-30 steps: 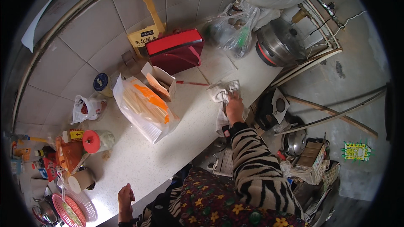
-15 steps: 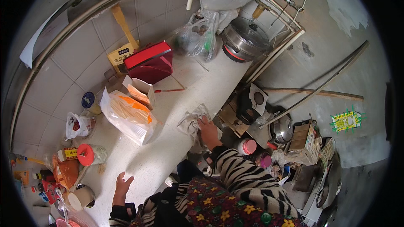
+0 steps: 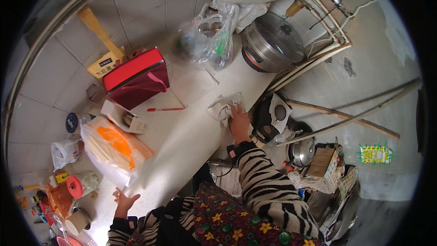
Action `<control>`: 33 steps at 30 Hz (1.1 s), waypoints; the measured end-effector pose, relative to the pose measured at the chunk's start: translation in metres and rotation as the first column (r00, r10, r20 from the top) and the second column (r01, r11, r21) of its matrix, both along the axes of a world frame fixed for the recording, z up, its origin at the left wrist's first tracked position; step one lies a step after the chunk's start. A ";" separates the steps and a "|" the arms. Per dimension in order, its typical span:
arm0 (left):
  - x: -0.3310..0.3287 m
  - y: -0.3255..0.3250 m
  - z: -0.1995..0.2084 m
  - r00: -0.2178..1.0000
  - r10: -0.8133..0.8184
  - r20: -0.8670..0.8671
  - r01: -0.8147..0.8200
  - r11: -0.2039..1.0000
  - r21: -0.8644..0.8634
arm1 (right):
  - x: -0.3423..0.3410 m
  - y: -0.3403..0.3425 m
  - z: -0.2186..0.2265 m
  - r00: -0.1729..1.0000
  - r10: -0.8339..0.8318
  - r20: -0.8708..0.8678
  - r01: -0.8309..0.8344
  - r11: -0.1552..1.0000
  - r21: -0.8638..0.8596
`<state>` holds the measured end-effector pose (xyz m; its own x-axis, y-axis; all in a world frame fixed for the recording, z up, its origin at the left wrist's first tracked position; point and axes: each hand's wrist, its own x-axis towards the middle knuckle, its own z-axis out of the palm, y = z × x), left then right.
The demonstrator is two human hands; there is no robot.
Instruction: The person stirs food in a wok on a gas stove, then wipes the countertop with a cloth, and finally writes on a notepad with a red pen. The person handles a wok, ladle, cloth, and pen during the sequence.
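From the head camera: the right hand (image 3: pixel 240 124) presses the pale cloth (image 3: pixel 221 108) at the counter's (image 3: pixel 182 155) front edge; whether its fingers grip, I can't tell. The left hand (image 3: pixel 123 202) is open, fingers spread, just beside the orange-marked bag (image 3: pixel 111 153), full of pale sticks! Toward the right end, a clear bag (image 3: pixel 210 29) shows something green beside a lidded pot (image 3: pixel 272 45). Since half a second ago, the cloth has slid nearer that pot!
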<state>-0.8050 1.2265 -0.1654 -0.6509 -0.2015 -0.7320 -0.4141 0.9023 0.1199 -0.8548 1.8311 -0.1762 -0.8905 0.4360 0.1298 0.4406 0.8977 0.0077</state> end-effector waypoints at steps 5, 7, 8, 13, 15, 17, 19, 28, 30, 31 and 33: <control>0.002 0.033 0.006 0.999 0.023 0.027 -0.017 0.977 -0.212 | -0.034 0.081 -0.001 1.000 0.004 0.022 -0.003 0.999 -0.036; -0.001 0.041 0.015 0.996 -0.050 0.072 0.058 0.991 -0.119 | -0.048 0.113 0.002 0.999 0.010 0.054 -0.006 0.998 -0.062; -0.005 0.045 0.019 0.980 -0.049 0.194 0.079 0.985 -0.152 | -0.054 0.128 0.005 0.996 0.042 0.074 -0.040 0.999 -0.026; -0.015 0.056 0.038 0.912 0.128 0.390 -0.095 0.990 -0.102 | -0.076 0.170 0.006 0.987 0.011 0.159 0.000 0.998 -0.069; -0.016 0.059 0.045 0.900 0.155 0.408 -0.146 0.988 -0.054 | -0.078 0.177 0.005 0.986 0.005 0.166 0.008 0.997 -0.081; -0.014 0.060 0.052 0.919 0.166 0.358 -0.212 0.973 0.094 | -0.080 0.180 0.004 0.984 -0.013 0.178 0.031 0.995 -0.099; -0.013 0.062 0.057 0.922 0.158 0.354 -0.214 0.969 0.125 | -0.080 0.180 0.004 0.984 0.016 0.176 0.004 0.994 -0.112; -0.001 0.051 0.033 0.983 0.178 0.042 -0.183 0.962 0.203 | -0.025 0.132 0.003 0.984 0.079 0.159 -0.046 0.978 -0.205; 0.002 0.050 0.024 0.993 0.120 -0.006 -0.120 0.993 -0.011 | -0.014 0.121 0.003 0.977 0.112 0.181 -0.079 0.980 -0.181; 0.003 0.049 0.020 0.996 0.089 -0.001 -0.088 0.989 -0.121 | -0.009 0.116 0.004 0.974 0.121 0.190 -0.086 0.979 -0.184; 0.005 0.048 0.017 0.989 0.143 -0.022 -0.144 0.985 -0.094 | -0.004 0.108 0.006 0.968 0.138 0.210 -0.103 0.980 -0.170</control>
<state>-0.7999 1.2746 -0.1488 -0.6206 -0.3622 -0.6955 -0.5391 0.8411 0.0430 -0.8588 1.9394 -0.1704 -0.9367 0.3225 -0.1365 0.3320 0.9418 -0.0528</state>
